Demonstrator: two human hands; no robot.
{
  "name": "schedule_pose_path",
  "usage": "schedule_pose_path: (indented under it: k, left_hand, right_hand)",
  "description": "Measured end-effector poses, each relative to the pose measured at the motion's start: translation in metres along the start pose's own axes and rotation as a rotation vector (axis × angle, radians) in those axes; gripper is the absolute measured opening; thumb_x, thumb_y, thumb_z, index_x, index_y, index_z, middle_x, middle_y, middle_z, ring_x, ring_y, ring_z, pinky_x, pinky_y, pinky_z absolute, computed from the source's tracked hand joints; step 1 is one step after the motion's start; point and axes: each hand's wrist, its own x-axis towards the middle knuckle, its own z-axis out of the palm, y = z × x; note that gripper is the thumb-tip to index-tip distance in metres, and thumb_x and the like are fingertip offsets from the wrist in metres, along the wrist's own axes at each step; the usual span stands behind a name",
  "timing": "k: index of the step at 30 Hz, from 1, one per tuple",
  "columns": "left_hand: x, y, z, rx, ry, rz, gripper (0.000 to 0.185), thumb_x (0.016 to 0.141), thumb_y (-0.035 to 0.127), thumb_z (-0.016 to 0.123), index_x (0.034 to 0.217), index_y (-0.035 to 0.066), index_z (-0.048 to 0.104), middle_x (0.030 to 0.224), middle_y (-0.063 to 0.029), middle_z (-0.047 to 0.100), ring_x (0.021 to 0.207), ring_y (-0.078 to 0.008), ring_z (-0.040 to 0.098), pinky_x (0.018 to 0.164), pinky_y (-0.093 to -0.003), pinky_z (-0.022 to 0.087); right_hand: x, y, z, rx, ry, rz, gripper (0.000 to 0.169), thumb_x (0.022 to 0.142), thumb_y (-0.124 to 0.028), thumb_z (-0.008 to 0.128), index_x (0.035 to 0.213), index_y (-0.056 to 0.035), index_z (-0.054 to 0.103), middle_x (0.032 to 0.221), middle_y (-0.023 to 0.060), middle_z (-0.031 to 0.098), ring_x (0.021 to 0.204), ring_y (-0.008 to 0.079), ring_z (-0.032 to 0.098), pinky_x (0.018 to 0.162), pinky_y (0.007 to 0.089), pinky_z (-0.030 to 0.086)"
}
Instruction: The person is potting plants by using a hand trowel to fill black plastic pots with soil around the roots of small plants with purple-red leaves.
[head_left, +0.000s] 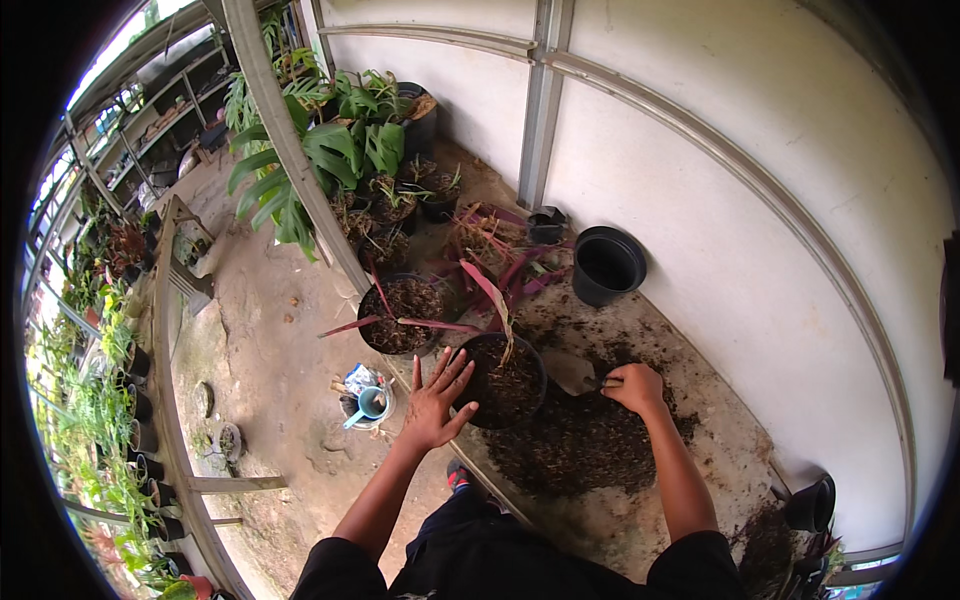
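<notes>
My left hand is spread at the left rim of a black plastic pot filled with dark potting mix. A reddish-purple leafy cutting rises from that pot. In my right hand is the handle of a garden trowel, gripped at its end. Its flat, soil-dusted blade points left, close to the pot's right side. Below the trowel a heap of loose potting mix is spread over the concrete ledge. A second potted purple plant stands just beyond my left hand.
Against the white wall stands an empty black pot. Uprooted purple plants lie behind the filled pots. A bucket with a light blue dipper sits on the lower floor. A slanted metal post rises at upper left, near large-leaved potted plants.
</notes>
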Motion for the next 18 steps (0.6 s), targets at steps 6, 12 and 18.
schedule_pose_path:
  k: [6,12,18]
  left_hand:
    - [-0.006,0.013,-0.008,0.049,-0.101,0.065,0.083,0.101,0.059,0.054,0.164,0.007,0.038,0.173,-0.0130,0.032,0.164,-0.0280,0.019,0.128,-0.0641,-0.006]
    - [0.003,0.013,-0.001,0.252,-0.134,0.109,0.096,0.100,0.069,0.048,0.162,-0.003,0.035,0.171,-0.0186,0.031,0.163,-0.0298,0.021,0.127,-0.0677,-0.003]
    - [0.020,0.012,0.001,0.256,-0.121,0.102,0.099,0.099,0.072,0.045,0.162,-0.004,0.035,0.172,-0.0198,0.029,0.163,-0.0297,0.019,0.127,-0.0679,-0.001]
  right_hand:
    - [-0.010,-0.065,-0.009,0.264,0.382,-0.456,0.037,0.097,-0.046,0.073,0.122,-0.0206,0.080,0.135,0.0050,0.072,0.113,0.0252,0.071,0.093,0.0444,0.059]
    - [-0.032,-0.124,0.019,-0.026,0.356,-0.887,0.051,0.102,-0.058,0.061,0.130,-0.0177,0.076,0.139,0.0040,0.070,0.145,0.0259,0.052,0.123,0.0620,0.029]
    - [-0.011,-0.129,0.013,0.013,0.383,-0.805,0.059,0.105,-0.061,0.052,0.132,-0.0134,0.074,0.143,0.0034,0.068,0.149,0.0249,0.048,0.127,0.0664,0.018]
